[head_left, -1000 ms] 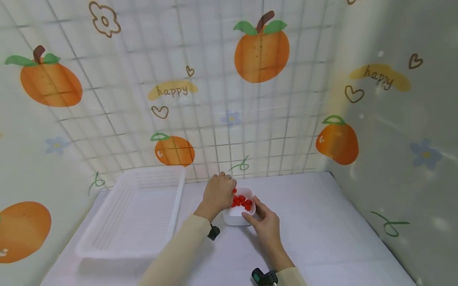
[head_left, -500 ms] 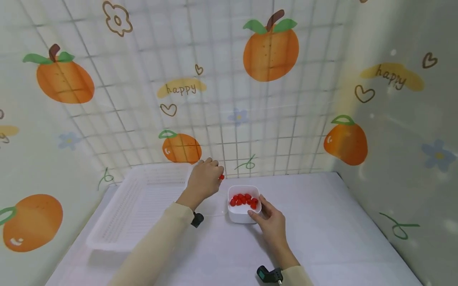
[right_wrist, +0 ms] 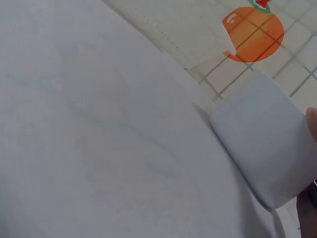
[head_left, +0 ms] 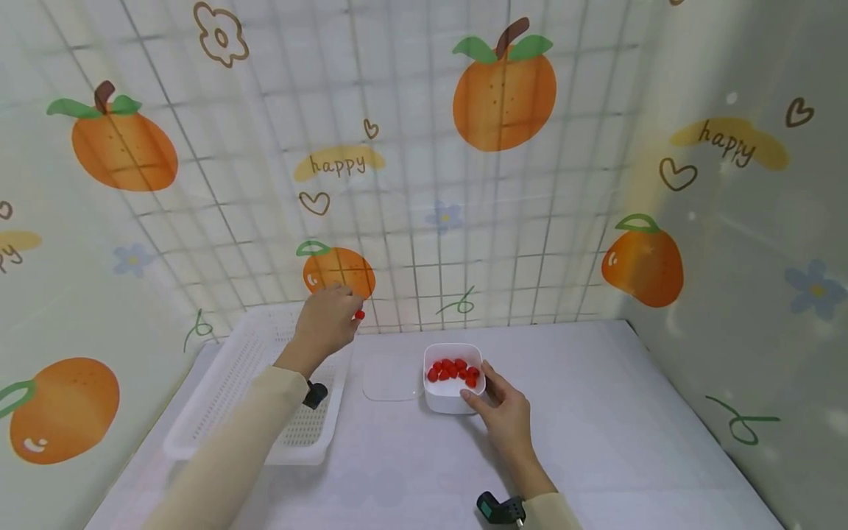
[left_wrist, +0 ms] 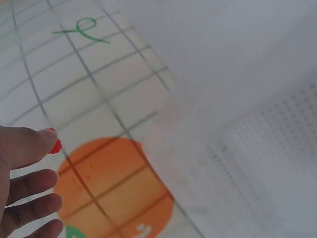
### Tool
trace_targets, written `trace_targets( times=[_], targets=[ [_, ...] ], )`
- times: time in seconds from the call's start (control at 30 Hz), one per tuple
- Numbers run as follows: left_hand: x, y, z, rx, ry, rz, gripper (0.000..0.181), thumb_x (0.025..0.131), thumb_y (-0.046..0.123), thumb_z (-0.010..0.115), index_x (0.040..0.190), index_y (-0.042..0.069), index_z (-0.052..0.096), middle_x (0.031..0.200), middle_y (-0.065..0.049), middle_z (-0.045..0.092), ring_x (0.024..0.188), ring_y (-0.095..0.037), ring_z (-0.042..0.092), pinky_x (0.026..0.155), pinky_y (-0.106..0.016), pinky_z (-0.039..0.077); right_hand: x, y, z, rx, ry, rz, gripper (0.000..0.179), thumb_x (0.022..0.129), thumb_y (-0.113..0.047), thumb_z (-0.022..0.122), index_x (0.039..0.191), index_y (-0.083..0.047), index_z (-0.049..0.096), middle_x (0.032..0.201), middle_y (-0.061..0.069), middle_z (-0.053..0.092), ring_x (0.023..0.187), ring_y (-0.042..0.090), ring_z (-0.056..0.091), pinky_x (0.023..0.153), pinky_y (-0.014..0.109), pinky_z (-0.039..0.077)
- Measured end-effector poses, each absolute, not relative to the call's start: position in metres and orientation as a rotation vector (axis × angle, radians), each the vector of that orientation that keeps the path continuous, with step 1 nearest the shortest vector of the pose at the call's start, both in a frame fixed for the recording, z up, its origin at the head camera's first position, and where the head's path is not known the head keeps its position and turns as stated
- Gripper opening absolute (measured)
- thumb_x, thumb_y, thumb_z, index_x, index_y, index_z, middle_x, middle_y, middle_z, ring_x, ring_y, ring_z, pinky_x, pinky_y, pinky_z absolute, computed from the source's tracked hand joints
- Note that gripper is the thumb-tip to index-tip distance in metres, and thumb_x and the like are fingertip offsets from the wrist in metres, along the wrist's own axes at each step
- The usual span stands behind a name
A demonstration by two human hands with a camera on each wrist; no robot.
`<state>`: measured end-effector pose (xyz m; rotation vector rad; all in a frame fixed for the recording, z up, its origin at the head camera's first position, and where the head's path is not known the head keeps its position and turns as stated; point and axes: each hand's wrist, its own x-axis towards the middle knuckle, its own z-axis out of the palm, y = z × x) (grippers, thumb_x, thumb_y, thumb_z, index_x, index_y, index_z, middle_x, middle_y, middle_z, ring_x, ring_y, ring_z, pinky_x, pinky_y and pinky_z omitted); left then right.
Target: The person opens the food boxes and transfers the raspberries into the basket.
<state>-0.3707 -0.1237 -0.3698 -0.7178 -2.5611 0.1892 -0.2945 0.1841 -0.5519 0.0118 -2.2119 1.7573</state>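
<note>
Your left grip [head_left: 326, 320] pinches a red berry-like piece [head_left: 360, 314] (likely light, maybe soft: hold its sides gently); your right grip [head_left: 506, 416] clasps the white box [head_left: 445, 402].

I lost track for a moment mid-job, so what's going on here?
A person's left hand pinches a small red piece between its fingers, close to the white basket. The right hand grips the side of the white box, which stands on the table with more red pieces inside. A clear flat piece lies beside the box.
</note>
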Motion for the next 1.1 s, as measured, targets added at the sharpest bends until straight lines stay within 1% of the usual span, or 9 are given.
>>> trace_targets(
  times=[0.17,0.3,0.37,0.47,0.53,0.6,0.7,0.87,1.1],
  targets=[
    [-0.374,-0.146,-0.368,-0.671,-2.595,0.169,0.010,0.086,0.013,0.084,0.091,0.010,0.076,0.089,-0.004,0.069,0.092,-0.029,0.065,0.087,-0.048,0.056,-0.294,0.184,-0.552,0.004,-2.211,1.756,0.075,0.088,-0.017,0.087,0.154,-0.006,0.052,0.158,0.008,0.051,0.144,0.030,0.050,0.108,0.030,0.043],
    [-0.377,-0.162,-0.369,-0.630,-2.636,0.165,0.008,0.087,0.012,0.082,0.090,0.009,0.075,0.091,-0.006,0.069,0.096,-0.032,0.065,0.088,-0.050,0.055,-0.294,0.185,-0.552,0.003,-2.209,1.753,0.075,0.089,-0.017,0.086,0.154,-0.006,0.052,0.158,0.007,0.051,0.144,0.029,0.050,0.108,0.028,0.042],
    [-0.379,-0.172,-0.372,-0.609,-2.657,0.159,0.008,0.087,0.012,0.082,0.091,0.008,0.076,0.092,-0.006,0.071,0.096,-0.032,0.065,0.093,-0.053,0.054,-0.294,0.186,-0.552,0.004,-2.209,1.757,0.074,0.089,-0.017,0.086,0.154,-0.006,0.052,0.158,0.007,0.051,0.144,0.029,0.050,0.107,0.028,0.042],
    [-0.383,-0.189,-0.381,-0.586,-2.673,0.156,0.009,0.086,0.011,0.083,0.092,0.008,0.078,0.090,-0.007,0.071,0.092,-0.033,0.064,0.093,-0.056,0.054,-0.294,0.186,-0.552,0.016,-2.205,1.763,0.074,0.089,-0.018,0.086,0.154,-0.007,0.052,0.158,0.006,0.051,0.144,0.029,0.050,0.107,0.027,0.042],
    [-0.385,-0.200,-0.388,-0.573,-2.681,0.151,0.009,0.085,0.010,0.083,0.092,0.008,0.078,0.087,-0.007,0.069,0.089,-0.033,0.064,0.091,-0.056,0.055,-0.294,0.185,-0.553,0.026,-2.200,1.765,0.074,0.089,-0.018,0.086,0.154,-0.007,0.053,0.158,0.006,0.051,0.144,0.029,0.050,0.107,0.027,0.042],
    [-0.388,-0.209,-0.396,-0.575,-2.683,0.136,0.009,0.084,0.009,0.083,0.090,0.007,0.078,0.085,-0.008,0.069,0.087,-0.033,0.064,0.085,-0.054,0.056,-0.295,0.185,-0.554,0.031,-2.194,1.763,0.073,0.088,-0.018,0.087,0.153,-0.007,0.054,0.157,0.006,0.051,0.144,0.029,0.051,0.107,0.027,0.042],
    [-0.392,-0.217,-0.404,-0.578,-2.684,0.097,0.008,0.083,0.008,0.083,0.089,0.007,0.078,0.085,-0.008,0.070,0.085,-0.033,0.065,0.081,-0.052,0.056,-0.296,0.185,-0.555,0.030,-2.186,1.764,0.074,0.088,-0.019,0.087,0.153,-0.007,0.054,0.157,0.006,0.051,0.144,0.029,0.051,0.107,0.028,0.043],
    [-0.400,-0.222,-0.413,-0.564,-2.705,0.077,0.008,0.083,0.007,0.081,0.091,0.006,0.080,0.087,-0.010,0.071,0.087,-0.034,0.066,0.079,-0.052,0.057,-0.297,0.185,-0.556,0.024,-2.188,1.786,0.075,0.090,-0.025,0.086,0.155,-0.009,0.052,0.159,0.005,0.050,0.144,0.030,0.051,0.108,0.031,0.044],
    [-0.409,-0.219,-0.425,-0.587,-2.784,0.105,0.007,0.084,0.007,0.080,0.091,0.007,0.079,0.087,-0.009,0.071,0.086,-0.034,0.066,0.076,-0.051,0.058,-0.294,0.184,-0.553,-0.011,-2.194,1.801,0.074,0.090,-0.021,0.085,0.155,-0.010,0.052,0.159,0.005,0.050,0.144,0.029,0.051,0.109,0.032,0.043]
  ],
)
